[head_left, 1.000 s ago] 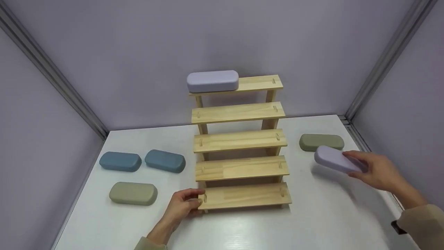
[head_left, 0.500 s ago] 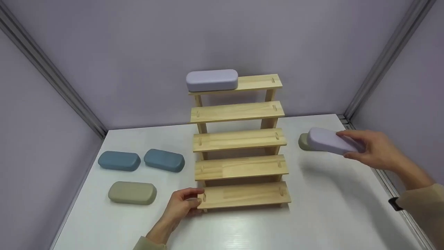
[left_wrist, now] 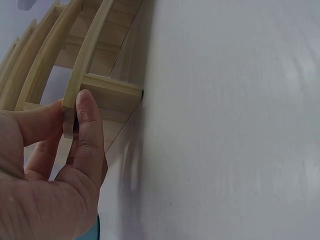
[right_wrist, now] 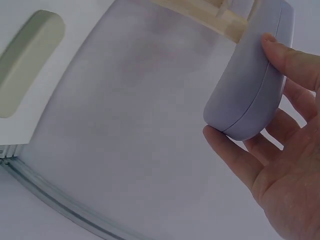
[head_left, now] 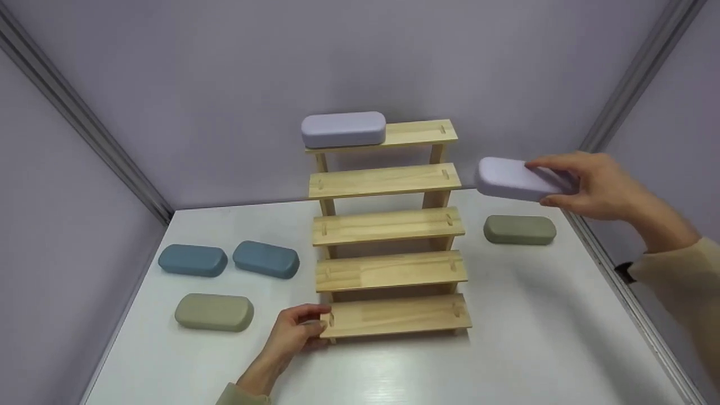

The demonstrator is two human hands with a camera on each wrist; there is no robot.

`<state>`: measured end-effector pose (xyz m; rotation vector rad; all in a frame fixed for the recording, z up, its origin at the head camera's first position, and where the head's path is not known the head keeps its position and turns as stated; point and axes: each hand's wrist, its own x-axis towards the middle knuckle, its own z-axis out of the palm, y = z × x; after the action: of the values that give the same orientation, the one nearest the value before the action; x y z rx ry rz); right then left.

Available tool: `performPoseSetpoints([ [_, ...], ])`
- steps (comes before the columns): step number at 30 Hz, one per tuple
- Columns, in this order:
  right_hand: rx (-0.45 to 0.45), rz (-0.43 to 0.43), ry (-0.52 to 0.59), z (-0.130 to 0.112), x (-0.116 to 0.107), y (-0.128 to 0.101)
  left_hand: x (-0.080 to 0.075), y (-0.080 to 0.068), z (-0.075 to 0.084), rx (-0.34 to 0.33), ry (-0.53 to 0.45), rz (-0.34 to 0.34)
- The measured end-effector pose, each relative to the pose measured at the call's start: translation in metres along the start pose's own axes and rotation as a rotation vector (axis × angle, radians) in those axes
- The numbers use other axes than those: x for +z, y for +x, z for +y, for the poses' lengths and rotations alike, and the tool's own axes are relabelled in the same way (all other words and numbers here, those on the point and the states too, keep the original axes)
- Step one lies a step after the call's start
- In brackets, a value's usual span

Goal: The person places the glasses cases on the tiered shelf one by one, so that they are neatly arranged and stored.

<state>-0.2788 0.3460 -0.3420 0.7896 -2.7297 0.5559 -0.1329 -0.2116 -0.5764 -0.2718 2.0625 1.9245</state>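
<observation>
A stepped wooden rack (head_left: 388,228) with several shelves stands mid-table. My right hand (head_left: 585,183) holds a lilac case (head_left: 514,179) in the air, to the right of the rack's second shelf from the top; in the right wrist view fingers and thumb grip the same lilac case (right_wrist: 250,80) by its long sides. A second lilac case (head_left: 343,129) lies on the left of the top shelf. My left hand (head_left: 298,332) pinches the left end of the bottom shelf (left_wrist: 75,95), thumb (left_wrist: 90,130) on its edge.
Two blue cases (head_left: 193,260) (head_left: 265,259) and an olive case (head_left: 214,313) lie on the white table (head_left: 534,337) left of the rack. Another olive case (head_left: 520,229) lies to the right, below my raised hand. Grey walls enclose the table.
My right hand has lifted the lilac case up and a little leftward from near the table's right side, uncovering the olive case. The left hand stayed on the bottom shelf.
</observation>
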Motion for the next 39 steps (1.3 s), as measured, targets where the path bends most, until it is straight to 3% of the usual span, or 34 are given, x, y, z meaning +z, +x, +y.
performPoseSetpoints([
  [14, -0.003, -0.117, -0.025, -0.041, -0.027, 0.097, 0.0, -0.002, -0.001, 0.019, 0.009, -0.013],
  [19, 0.041, -0.167, -0.012, -0.05, -0.03, 0.125, 0.001, -0.002, -0.001, 0.022, 0.015, -0.016],
  [30, 0.046, -0.246, 0.013, -0.06, -0.016, 0.166, 0.002, -0.006, -0.001, 0.031, 0.027, -0.007],
  [39, 0.06, -0.255, 0.105, -0.057, 0.005, 0.181, 0.004, -0.008, 0.0, 0.03, 0.013, -0.017],
])
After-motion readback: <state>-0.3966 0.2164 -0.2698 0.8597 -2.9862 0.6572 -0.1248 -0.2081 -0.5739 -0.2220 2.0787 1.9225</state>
